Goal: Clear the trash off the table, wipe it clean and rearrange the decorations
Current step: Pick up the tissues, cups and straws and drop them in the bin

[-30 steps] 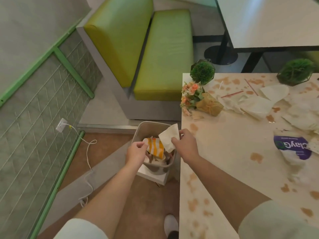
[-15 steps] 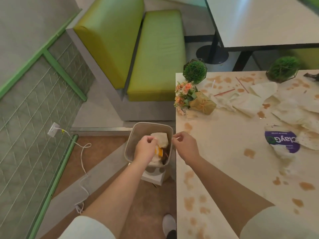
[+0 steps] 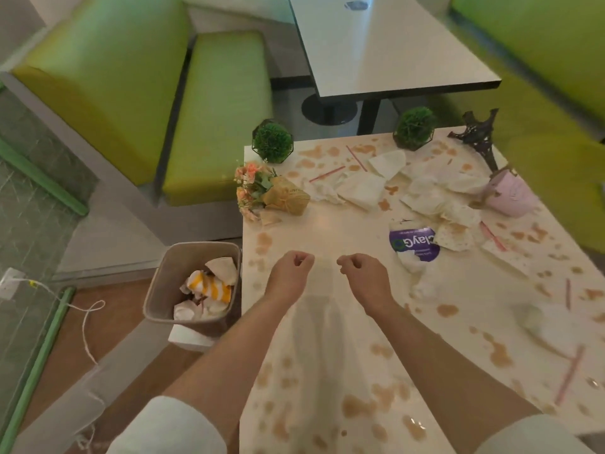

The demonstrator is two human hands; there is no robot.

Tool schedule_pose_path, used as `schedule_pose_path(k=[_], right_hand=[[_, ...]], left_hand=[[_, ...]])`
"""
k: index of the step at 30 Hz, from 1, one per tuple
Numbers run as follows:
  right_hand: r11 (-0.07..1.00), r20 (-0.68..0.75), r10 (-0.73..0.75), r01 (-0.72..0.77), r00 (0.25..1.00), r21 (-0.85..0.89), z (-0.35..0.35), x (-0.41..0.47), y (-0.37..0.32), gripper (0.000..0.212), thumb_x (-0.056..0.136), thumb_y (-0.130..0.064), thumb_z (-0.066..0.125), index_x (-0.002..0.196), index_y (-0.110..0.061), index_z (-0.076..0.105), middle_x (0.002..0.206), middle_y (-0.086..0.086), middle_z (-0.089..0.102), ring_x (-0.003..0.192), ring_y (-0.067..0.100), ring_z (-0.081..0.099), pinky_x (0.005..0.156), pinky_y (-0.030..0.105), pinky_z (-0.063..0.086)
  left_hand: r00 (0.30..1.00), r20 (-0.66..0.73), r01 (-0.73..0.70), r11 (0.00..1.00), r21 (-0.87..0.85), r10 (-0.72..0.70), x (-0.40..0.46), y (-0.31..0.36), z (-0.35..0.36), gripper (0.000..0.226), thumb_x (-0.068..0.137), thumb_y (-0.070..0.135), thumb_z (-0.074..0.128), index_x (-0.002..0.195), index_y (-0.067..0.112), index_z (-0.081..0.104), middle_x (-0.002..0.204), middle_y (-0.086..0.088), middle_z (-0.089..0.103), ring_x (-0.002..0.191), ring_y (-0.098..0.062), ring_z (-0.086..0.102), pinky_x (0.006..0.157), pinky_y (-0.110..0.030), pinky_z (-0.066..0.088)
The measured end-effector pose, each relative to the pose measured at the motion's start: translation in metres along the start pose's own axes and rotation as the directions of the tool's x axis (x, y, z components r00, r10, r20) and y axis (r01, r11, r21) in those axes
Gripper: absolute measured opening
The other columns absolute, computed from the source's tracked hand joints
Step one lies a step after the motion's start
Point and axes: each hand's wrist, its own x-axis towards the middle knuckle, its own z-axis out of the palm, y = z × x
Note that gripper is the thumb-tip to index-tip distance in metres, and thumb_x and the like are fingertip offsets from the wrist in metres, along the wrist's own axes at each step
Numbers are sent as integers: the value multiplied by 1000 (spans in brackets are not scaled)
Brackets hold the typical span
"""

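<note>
The stained white table (image 3: 340,362) carries crumpled napkins (image 3: 360,188), a torn purple wrapper (image 3: 414,245), pink straws (image 3: 327,173) and brown spill marks. Decorations stand at its far side: two green ball plants (image 3: 272,142) (image 3: 414,127), a flower bouquet lying on its side (image 3: 271,193), a dark Eiffel tower model (image 3: 479,137) and a tipped pink pot (image 3: 510,194). My left hand (image 3: 289,271) and right hand (image 3: 363,273) hover over the table's left part, fingers loosely curled, holding nothing. The grey trash bin (image 3: 163,283) beside the table holds an orange-striped cup and napkins.
A green bench (image 3: 216,106) stands beyond the bin. A second white table (image 3: 386,44) is further back, with another green bench (image 3: 540,37) at right. A white cable (image 3: 88,319) trails on the floor at left.
Both hands have let go of the napkin and cup into the bin. They have moved right from above the bin to over the table, and my view has swung right.
</note>
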Motion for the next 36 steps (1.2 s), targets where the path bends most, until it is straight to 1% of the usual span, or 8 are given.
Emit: schedule_pose_path(k=[4, 8, 12, 17, 24, 27, 30, 36], right_hand=[[973, -43, -89, 78, 995, -217, -47, 17, 32, 19, 91, -14, 57, 100, -18, 74, 101, -2, 68, 84, 11, 59, 65, 17, 45], [798, 1, -127, 103, 992, -594, -90, 32, 71, 42, 85, -9, 57, 122, -28, 61, 127, 2, 50, 115, 24, 42, 91, 31, 40], [744, 26, -97, 90, 995, -662, -118, 42, 103, 58, 82, -10, 61, 135, -32, 48, 139, 0, 36, 117, 25, 36, 95, 32, 39], [734, 124, -121, 173, 985, -657, -137, 55, 133, 47, 89, -8, 55, 132, -27, 53, 132, -1, 46, 113, 22, 39, 91, 26, 39], [854, 79, -133, 155, 988, -497, -168, 67, 146, 17, 92, -17, 59, 108, -16, 67, 108, -1, 56, 109, 16, 47, 81, 25, 42], [919, 72, -160, 175, 984, -353, -177, 61, 140, 5, 88, -18, 65, 93, -21, 65, 95, -7, 57, 91, 12, 54, 74, 22, 39], [981, 11, -139, 140, 990, -138, -188, 49, 136, 14, 85, -13, 68, 84, -22, 58, 86, -8, 60, 75, 9, 56, 68, 22, 45], [988, -194, -36, 64, 980, 140, -214, 34, 138, 19, 80, -10, 74, 84, -17, 57, 78, -8, 61, 70, 7, 55, 62, 11, 42]], left_hand=[[1000, 25, -2, 1000, -5, 2, -9, 12, 48, 9, 95, 35, 56, 90, 28, 60, 96, 5, 66, 88, -16, 61, 80, -31, 46], [999, 32, 12, 1000, -1, -12, -16, 21, 90, 10, 95, 34, 56, 90, 26, 60, 93, 6, 65, 89, -17, 62, 80, -30, 46], [999, 40, 27, 1000, -6, -26, -19, 28, 125, 9, 95, 34, 57, 92, 25, 61, 92, 7, 66, 84, -14, 61, 76, -28, 44], [998, 55, 41, 999, -29, -39, -19, 36, 160, 9, 94, 30, 58, 85, 28, 59, 93, 3, 66, 80, -16, 61, 79, -31, 46], [990, 141, 39, 998, -54, -31, -22, 53, 199, 10, 95, 32, 59, 103, 26, 59, 102, 4, 61, 82, -12, 60, 71, -27, 47], [973, 222, -50, 995, -88, 69, -22, 63, 213, 47, 93, 42, 60, 137, 32, 46, 125, 7, 48, 113, -13, 52, 95, -36, 49], [939, 327, -86, 994, -61, 101, -26, 78, 230, 59, 93, 51, 55, 146, 36, 36, 134, 14, 38, 129, -14, 42, 105, -44, 43], [914, 406, 25, 999, -47, -3, -39, 97, 265, 40, 98, 41, 50, 129, 17, 50, 104, 0, 61, 78, -13, 60, 70, -27, 50]])
